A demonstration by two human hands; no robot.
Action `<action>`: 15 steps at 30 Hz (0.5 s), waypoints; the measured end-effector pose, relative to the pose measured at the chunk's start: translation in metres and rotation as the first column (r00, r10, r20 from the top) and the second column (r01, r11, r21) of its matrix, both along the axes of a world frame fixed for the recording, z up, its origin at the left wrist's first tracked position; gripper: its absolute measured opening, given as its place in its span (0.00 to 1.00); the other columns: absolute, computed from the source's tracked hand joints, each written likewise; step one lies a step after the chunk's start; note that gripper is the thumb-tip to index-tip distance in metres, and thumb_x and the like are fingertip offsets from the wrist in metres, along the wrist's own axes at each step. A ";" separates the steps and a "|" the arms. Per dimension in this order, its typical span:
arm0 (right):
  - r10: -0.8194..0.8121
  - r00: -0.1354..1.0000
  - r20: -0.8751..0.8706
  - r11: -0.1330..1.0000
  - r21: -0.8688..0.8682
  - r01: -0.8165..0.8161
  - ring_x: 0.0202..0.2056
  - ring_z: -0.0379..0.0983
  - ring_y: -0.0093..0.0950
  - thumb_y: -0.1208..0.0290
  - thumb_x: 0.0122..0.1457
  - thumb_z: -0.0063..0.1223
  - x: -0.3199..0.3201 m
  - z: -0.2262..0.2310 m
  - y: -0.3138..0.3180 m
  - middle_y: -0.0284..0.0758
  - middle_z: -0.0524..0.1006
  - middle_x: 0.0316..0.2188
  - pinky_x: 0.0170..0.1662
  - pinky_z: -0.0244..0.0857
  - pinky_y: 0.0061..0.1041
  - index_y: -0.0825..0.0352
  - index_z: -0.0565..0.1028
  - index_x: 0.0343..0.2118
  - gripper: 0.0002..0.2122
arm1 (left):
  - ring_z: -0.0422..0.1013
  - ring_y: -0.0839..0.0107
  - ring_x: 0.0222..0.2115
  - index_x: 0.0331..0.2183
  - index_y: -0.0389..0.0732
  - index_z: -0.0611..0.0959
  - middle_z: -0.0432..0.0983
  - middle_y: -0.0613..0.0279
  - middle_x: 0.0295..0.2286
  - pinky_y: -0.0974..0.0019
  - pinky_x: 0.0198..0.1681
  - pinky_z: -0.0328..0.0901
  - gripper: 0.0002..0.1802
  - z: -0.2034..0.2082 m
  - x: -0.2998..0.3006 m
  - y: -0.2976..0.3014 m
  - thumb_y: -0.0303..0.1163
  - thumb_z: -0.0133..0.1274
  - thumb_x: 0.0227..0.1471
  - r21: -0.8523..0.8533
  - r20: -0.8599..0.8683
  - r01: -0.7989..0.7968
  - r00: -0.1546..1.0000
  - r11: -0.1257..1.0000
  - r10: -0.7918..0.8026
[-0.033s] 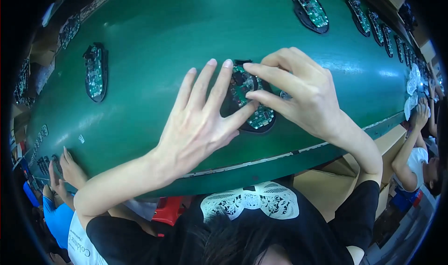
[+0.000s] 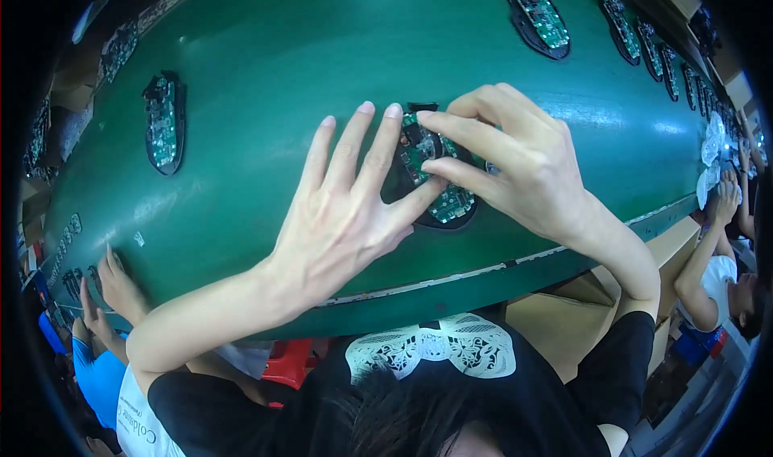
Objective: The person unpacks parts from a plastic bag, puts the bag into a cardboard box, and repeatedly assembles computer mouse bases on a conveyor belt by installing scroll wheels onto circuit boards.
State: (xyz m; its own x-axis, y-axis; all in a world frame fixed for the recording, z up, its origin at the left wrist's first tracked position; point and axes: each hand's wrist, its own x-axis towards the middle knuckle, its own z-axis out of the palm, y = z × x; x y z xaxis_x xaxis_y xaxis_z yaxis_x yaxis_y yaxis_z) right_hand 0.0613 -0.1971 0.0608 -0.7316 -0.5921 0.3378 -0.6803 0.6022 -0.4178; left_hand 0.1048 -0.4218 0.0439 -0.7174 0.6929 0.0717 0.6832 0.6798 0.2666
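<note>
The left hand (image 2: 342,203) is held with fingers spread, its thumb laid over the green circuit board (image 2: 452,207). The board is seated in a black shell (image 2: 444,226) between both hands, long axis running far to near. The right hand (image 2: 531,155) is curled over it; whether anything is gripped cannot be told. Near right, a cardboard box (image 2: 555,320) is seen, contents unclear.
</note>
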 end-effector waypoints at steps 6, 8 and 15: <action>0.016 1.000 -0.012 0.991 0.130 -0.014 0.34 0.72 0.27 0.70 0.44 0.69 -0.004 0.001 -0.010 0.29 0.75 0.33 0.26 0.71 0.25 0.65 0.80 0.41 0.18 | 0.57 0.43 0.62 0.53 0.64 0.78 0.57 0.42 0.62 0.33 0.62 0.53 0.37 0.002 0.002 -0.002 0.41 0.69 0.37 -0.072 -0.045 -0.008 0.999 0.997 0.004; -0.024 1.000 -0.002 0.991 0.135 0.024 0.33 0.72 0.28 0.71 0.44 0.69 0.000 0.007 -0.015 0.30 0.76 0.34 0.27 0.70 0.25 0.64 0.81 0.43 0.19 | 0.57 0.44 0.62 0.54 0.64 0.77 0.57 0.43 0.62 0.33 0.62 0.53 0.38 0.000 0.004 -0.002 0.41 0.69 0.37 -0.075 -0.027 -0.017 1.000 0.997 0.015; -0.006 0.984 -0.176 0.973 0.226 0.046 0.33 0.71 0.28 0.75 0.42 0.67 0.008 0.001 -0.010 0.29 0.76 0.35 0.25 0.69 0.24 0.63 0.80 0.45 0.22 | 0.56 0.45 0.63 0.57 0.62 0.75 0.57 0.42 0.63 0.35 0.63 0.52 0.43 0.005 -0.004 0.000 0.43 0.70 0.36 -0.027 0.010 -0.014 1.000 1.000 0.014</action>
State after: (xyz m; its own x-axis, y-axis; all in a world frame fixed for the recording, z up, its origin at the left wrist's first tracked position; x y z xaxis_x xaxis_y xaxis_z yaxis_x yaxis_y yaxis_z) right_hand 0.0697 -0.2072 0.0623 -0.6905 -0.6495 0.3183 -0.7126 0.6865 -0.1448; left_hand 0.1012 -0.4219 0.0485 -0.7276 0.6844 0.0457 0.6710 0.6964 0.2546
